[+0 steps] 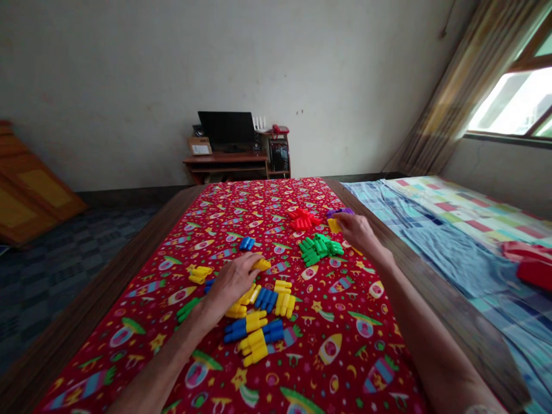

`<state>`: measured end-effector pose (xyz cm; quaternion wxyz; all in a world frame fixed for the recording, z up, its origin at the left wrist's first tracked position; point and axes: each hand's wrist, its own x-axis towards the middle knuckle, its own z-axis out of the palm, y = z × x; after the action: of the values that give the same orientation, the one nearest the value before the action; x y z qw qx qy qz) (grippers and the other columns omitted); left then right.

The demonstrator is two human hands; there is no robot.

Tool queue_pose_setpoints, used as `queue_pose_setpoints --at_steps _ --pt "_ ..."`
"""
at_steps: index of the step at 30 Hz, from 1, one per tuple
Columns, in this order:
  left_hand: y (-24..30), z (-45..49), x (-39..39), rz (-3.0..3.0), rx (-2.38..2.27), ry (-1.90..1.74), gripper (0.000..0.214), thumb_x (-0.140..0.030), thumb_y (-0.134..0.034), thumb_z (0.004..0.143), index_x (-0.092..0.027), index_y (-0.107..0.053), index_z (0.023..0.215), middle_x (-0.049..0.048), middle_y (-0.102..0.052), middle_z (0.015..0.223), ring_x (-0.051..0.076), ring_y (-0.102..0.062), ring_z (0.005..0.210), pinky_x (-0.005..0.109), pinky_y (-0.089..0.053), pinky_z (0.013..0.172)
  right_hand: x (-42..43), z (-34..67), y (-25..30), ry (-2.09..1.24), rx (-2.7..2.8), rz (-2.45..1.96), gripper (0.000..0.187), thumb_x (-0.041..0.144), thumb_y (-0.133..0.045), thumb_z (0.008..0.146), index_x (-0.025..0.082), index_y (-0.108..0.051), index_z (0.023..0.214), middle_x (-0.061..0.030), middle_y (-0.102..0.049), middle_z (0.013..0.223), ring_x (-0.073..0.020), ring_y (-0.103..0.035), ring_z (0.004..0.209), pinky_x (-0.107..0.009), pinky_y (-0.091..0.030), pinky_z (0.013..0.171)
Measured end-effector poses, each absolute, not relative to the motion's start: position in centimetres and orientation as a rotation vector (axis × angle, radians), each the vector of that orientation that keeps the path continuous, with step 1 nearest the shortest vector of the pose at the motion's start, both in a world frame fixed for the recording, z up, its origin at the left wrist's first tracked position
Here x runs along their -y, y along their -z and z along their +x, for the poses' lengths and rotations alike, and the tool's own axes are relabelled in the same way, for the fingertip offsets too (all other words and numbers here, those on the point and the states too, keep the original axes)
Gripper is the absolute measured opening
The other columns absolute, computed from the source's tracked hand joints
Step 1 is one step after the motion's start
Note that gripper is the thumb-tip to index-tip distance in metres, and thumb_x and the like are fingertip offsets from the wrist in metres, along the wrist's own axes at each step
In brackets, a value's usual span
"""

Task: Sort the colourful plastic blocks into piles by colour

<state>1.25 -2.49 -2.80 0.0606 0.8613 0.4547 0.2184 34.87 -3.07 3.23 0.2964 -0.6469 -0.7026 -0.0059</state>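
Note:
My left hand [236, 277] is closed on a yellow building block [262, 264], just above a mixed group of blocks. Near it lie yellow blocks [254, 347], blue blocks [266, 300] and a single blue block [247, 244]; part of a green block [186, 310] shows beside the left wrist. Out to the right, my right hand [357, 230] pinches another yellow block [334, 225]. It is beside a purple pile [345, 211], which it partly hides. Close by are a green pile [319, 248] and a red pile [303, 219]. More yellow blocks [199, 274] lie left of my left hand.
A red patterned cloth [336, 351] covers the table, whose wooden edge [431, 276] shows on both sides. On the right is a bed with a checked sheet [474, 241]. A desk [228, 156] with a monitor [226, 129] stands against the far wall.

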Motion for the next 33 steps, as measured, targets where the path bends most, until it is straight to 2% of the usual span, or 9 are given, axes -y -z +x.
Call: queue_pose_setpoints --at_steps 4,9,14,18,22,25,28,30,33 --pt "2.8 1.8 2.5 2.545 -1.333 -0.734 0.029 -0.019 -0.055 0.08 -0.021 -0.065 0.107 0.0076 -0.072 0.112 0.023 -0.067 0.103 0.035 -0.053 0.092 2.2 40.5 -1.6 -0.147 1.732 -1.98 0.037 0.017 -0.045 0.081 0.008 -0.075 0.101 -0.0073 -0.071 0.076 -0.0164 -0.062 0.067 -0.024 -0.042 0.063" --pt "3.0 2.1 2.8 2.501 -1.335 -0.733 0.03 -0.019 -0.055 0.077 -0.022 -0.066 0.105 0.007 -0.072 0.113 0.023 -0.067 0.104 0.036 -0.052 0.094 2.4 42.8 0.8 -0.22 1.747 -2.08 0.031 0.02 -0.049 0.079 0.009 -0.077 0.084 -0.0036 -0.066 0.064 -0.0162 -0.062 0.063 -0.022 -0.04 0.058" --pt "2.8 2.1 2.8 2.48 -1.321 -0.753 0.027 -0.023 -0.056 0.077 -0.021 -0.068 0.101 0.0087 -0.072 0.113 0.025 -0.068 0.103 0.037 -0.053 0.093 2.7 42.6 0.2 -0.083 1.663 -2.12 0.03 0.019 -0.049 0.081 0.012 -0.076 0.09 -0.0091 -0.072 0.08 -0.0192 -0.065 0.078 -0.023 -0.042 0.066" --pt "2.0 2.8 3.3 2.351 -1.279 -0.889 0.026 -0.031 -0.058 0.078 -0.021 -0.067 0.1 0.0065 -0.074 0.107 0.024 -0.07 0.096 0.036 -0.055 0.09 3.4 38.7 -2.5 -0.056 1.743 -1.881 0.032 0.027 -0.047 0.089 0.013 -0.076 0.092 -0.0096 -0.073 0.084 -0.0199 -0.065 0.081 -0.025 -0.045 0.072" --pt "1.3 4.2 4.8 2.098 -1.242 -0.943 0.031 -0.041 -0.061 0.078 -0.02 -0.062 0.1 0.0052 -0.075 0.095 0.022 -0.071 0.086 0.033 -0.059 0.076 5.6 31.1 -3.7 -0.474 2.141 -1.255 0.031 0.035 -0.051 0.092 0.017 -0.072 0.106 -0.0063 -0.074 0.096 -0.0179 -0.067 0.083 -0.025 -0.049 0.074" --pt "1.2 5.2 5.8 1.932 -1.187 -0.959 0.032 -0.046 -0.064 0.076 -0.021 -0.057 0.095 0.0041 -0.073 0.09 0.022 -0.072 0.082 0.031 -0.06 0.066 7.2 26.4 -3.0 -0.589 2.333 -0.968 0.028 0.027 -0.054 0.092 0.02 -0.068 0.115 -0.0062 -0.073 0.101 -0.0148 -0.066 0.084 -0.022 -0.047 0.073" --pt "1.6 5.7 6.1 1.879 -1.138 -0.971 0.032 -0.044 -0.067 0.074 -0.022 -0.054 0.092 0.0033 -0.072 0.091 0.022 -0.071 0.085 0.032 -0.06 0.067 7.1 25.2 -2.2 -0.538 2.325 -1.037 0.025 0.017 -0.053 0.089 0.019 -0.07 0.108 -0.0049 -0.074 0.09 -0.0122 -0.064 0.074 -0.02 -0.045 0.068" --pt "2.0 5.7 6.0 1.886 -1.099 -0.983 0.03 -0.04 -0.065 0.077 -0.022 -0.054 0.098 0.0035 -0.072 0.092 0.021 -0.071 0.087 0.033 -0.06 0.071 6.1 26.5 -2.0 -0.526 2.254 -1.15 0.025 0.016 -0.054 0.086 0.018 -0.071 0.104 -0.0035 -0.073 0.083 -0.0116 -0.063 0.069 -0.02 -0.044 0.064" --pt "2.5 5.3 5.7 2.037 -1.065 -0.92 0.028 -0.034 -0.059 0.083 -0.022 -0.055 0.108 0.0052 -0.072 0.099 0.021 -0.07 0.091 0.035 -0.059 0.078 4.1 30.4 -2.1 -0.407 2.059 -1.333 0.027 0.02 -0.053 0.084 0.016 -0.072 0.103 -0.0036 -0.073 0.087 -0.0129 -0.063 0.071 -0.021 -0.044 0.066"
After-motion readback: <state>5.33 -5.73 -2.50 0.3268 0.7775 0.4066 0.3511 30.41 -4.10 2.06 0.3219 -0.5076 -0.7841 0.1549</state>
